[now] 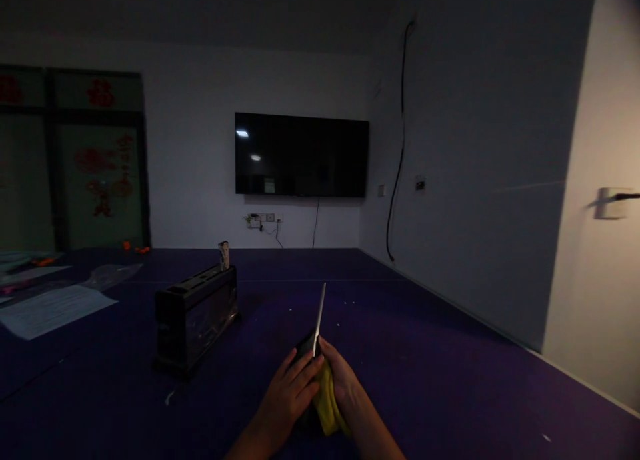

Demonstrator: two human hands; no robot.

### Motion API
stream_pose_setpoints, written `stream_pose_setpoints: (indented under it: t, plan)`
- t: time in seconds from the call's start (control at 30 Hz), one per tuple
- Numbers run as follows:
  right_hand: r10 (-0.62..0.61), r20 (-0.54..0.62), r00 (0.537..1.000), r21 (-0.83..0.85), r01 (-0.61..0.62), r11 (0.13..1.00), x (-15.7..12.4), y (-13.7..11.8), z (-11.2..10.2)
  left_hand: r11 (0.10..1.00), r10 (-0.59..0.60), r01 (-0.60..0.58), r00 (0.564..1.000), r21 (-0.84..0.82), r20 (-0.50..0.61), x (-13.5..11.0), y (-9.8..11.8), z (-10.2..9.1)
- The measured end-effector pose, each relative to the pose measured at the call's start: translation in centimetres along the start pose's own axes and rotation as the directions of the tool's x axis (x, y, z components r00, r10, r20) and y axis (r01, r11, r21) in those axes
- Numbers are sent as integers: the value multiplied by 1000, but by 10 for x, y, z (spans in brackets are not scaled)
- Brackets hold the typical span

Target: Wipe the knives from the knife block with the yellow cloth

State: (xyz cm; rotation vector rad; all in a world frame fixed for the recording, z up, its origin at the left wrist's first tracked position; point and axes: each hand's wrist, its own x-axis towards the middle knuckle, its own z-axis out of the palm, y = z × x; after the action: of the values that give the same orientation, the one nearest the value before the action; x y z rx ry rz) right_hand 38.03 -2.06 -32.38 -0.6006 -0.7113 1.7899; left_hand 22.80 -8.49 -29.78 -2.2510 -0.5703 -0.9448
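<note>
Close in front of me, at the bottom middle, both hands are together around a small bundle of things. A narrow pale strip sticks up between them, slightly tilted; its kind is unclear. Next to its lower end is a dark object, mostly covered by my left hand, whose fingers lie across it, close together. My right hand is curled around the other side, holding a yellow cloth that hangs below the fingers. The right fingertips are hidden.
A long black box-shaped appliance, with a patterned upright piece on top, stands left on the purple tabletop. Papers and clear plastic lie farther left. Walls bound the far and right sides; a television hangs ahead.
</note>
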Motion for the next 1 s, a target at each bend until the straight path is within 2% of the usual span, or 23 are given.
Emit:
stream_pose_setpoints:
  t: [0.07,0.1,0.17,0.2,0.23,0.3,0.33,0.37,0.43,0.53,0.63,0.73,0.87,1.0]
  plan:
    - [-6,-10,1000,-8,6,1000,1,-1,-2,999,-16,17,1000,-40,8,-4,-2,4]
    - [-13,-21,1000,0,13,1000,1,-2,-2,995,-67,66,998,-76,-7,-6,-2,6]
    - [-50,-58,997,5,50,999,-2,-3,-1,944,-267,253,963,-210,-43,-9,-1,11]
    - [-76,-85,993,6,77,997,-3,-4,0,875,-404,376,914,-306,-32,-9,1,13]
    - [-105,-115,988,5,106,994,-4,-4,2,766,-540,497,842,-407,12,-9,4,15]
    - [-173,-157,972,-8,174,985,-6,-5,8,467,-739,685,649,-560,178,-6,9,18]
    - [-213,-160,964,-19,213,977,-6,-5,10,314,-787,738,554,-597,271,-4,12,19]
    - [-251,-151,956,-33,249,968,-6,-5,13,181,-809,767,472,-615,351,-1,14,21]
    - [-314,-110,943,-61,309,949,-5,-6,17,-22,-808,776,357,-630,469,2,18,24]
    - [-346,-62,936,-95,340,936,-3,-4,21,-268,-738,742,252,-614,626,3,22,30]
    - [-333,-22,943,-129,327,936,-3,-1,24,-422,-611,721,222,-550,760,2,26,34]
    - [-297,24,955,-129,298,946,-7,1,30,-484,-556,693,227,-534,799,2,28,35]
    - [-218,138,966,-103,233,967,-16,-2,36,-523,-569,643,225,-560,791,0,26,31]
    - [-144,205,968,-105,168,980,-24,-5,38,-520,-555,634,259,-573,790,-2,24,28]
